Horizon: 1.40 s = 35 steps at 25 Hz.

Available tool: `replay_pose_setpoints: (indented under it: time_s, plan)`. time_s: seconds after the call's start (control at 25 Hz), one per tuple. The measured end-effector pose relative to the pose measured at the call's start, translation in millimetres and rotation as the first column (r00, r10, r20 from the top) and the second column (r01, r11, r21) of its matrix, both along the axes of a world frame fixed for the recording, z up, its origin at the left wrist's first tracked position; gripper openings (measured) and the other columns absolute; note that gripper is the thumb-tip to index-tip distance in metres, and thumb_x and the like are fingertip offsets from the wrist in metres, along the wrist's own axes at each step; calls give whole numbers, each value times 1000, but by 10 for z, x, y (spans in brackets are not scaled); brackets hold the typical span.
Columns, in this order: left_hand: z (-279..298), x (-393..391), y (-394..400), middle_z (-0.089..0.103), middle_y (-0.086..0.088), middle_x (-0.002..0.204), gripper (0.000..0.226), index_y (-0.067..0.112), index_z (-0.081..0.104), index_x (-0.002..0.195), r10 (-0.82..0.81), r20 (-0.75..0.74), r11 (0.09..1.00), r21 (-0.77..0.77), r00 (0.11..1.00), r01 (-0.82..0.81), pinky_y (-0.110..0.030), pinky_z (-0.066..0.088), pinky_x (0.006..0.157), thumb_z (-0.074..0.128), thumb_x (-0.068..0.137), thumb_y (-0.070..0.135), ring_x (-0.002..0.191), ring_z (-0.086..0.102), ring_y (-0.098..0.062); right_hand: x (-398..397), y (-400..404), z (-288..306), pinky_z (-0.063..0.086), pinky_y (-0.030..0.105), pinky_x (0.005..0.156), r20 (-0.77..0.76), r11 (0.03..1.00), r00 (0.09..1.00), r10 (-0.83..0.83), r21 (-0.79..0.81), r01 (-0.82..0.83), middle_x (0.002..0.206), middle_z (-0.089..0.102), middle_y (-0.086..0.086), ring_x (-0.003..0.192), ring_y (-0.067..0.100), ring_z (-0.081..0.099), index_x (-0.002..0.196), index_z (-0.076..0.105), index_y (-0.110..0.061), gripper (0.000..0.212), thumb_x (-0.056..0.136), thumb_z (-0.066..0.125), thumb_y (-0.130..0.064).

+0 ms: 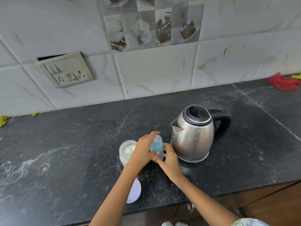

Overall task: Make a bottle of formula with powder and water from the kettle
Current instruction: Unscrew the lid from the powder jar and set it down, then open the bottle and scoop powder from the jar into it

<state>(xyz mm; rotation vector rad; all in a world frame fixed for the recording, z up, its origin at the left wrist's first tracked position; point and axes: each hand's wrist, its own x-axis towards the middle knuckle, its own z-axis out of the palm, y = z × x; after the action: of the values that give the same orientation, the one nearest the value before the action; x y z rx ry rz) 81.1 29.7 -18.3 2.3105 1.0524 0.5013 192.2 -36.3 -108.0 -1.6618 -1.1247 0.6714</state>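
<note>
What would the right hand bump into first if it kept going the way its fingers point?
The right hand points up-left and its fingers already touch the bottle. Past that, it would likely meet the left hand, then the powder jar, though depth is unclear.

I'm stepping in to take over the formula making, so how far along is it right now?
Done: the powder jar stands open, scoop inside, its white lid lying on the counter. In hand: the left hand grips the top of the blue baby bottle while the right hand holds its base. I cannot tell if anything is in it. Left: the kettle sits closed and untouched.
</note>
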Motion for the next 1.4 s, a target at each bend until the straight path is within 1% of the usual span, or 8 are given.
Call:
replay_pose_setpoints:
  time_s: [0.12,0.32,0.48,0.64,0.96,1.12,1.24,1.4]
  plan:
    - [-1,80,-138,54,-5,95,46,14,46,105,207,-6,975,78,978,-206,-25,36,61,76,72,28,81,55,-24,-22,-5,-9,56,42,83,-17,999,999,-45,14,46,109,59,-8,101,11,61,109,55,-22,52,64,75,-40]
    - [282,143,-230,53,-3,87,48,11,42,95,390,94,902,161,916,-401,-27,33,58,72,77,44,72,48,-20,-48,0,31,57,40,84,15,997,997,-77,-6,77,110,64,-8,105,10,61,111,54,-24,63,59,76,-52]
    - [366,-91,-472,56,0,95,44,14,49,105,223,129,961,140,966,-240,-24,37,60,76,71,23,77,53,-18,21,-133,96,49,27,94,19,999,1000,-24,-23,24,123,61,-7,115,8,56,130,52,-13,81,59,87,-31]
    - [-76,-340,-867,57,1,101,53,19,52,115,118,-25,993,32,993,-117,-30,46,69,78,70,24,86,57,-20,130,-531,142,55,26,84,43,999,999,-28,-21,29,112,66,-1,106,15,65,113,65,-12,42,76,75,4]
    - [-517,-270,-1041,48,-5,119,86,30,19,149,-33,-427,999,-4,904,35,-32,44,83,70,81,37,105,52,-24,203,-752,359,56,19,79,46,993,996,-78,88,73,103,70,-3,96,10,69,97,71,-13,27,82,67,9]
    - [-311,-416,-1030,54,0,113,68,19,44,136,75,-8,996,57,997,-75,-30,46,84,72,78,42,105,52,-18,135,-629,606,56,18,78,62,987,998,-15,158,5,105,71,-3,97,7,67,99,70,-14,25,83,69,5]
    - [-124,-603,-892,54,-1,112,56,11,52,120,291,316,901,228,903,-370,-27,42,85,73,78,41,102,48,-15,68,-410,786,56,18,78,131,976,990,49,206,-76,105,70,-2,96,7,67,100,70,-12,21,85,68,3]
    - [-168,-766,-563,45,-1,130,95,14,37,136,573,312,808,-61,758,-586,-43,45,96,85,60,44,117,45,-20,-54,-78,952,56,22,82,210,958,962,173,189,-214,105,69,-5,94,4,66,102,71,-14,18,87,67,-5]
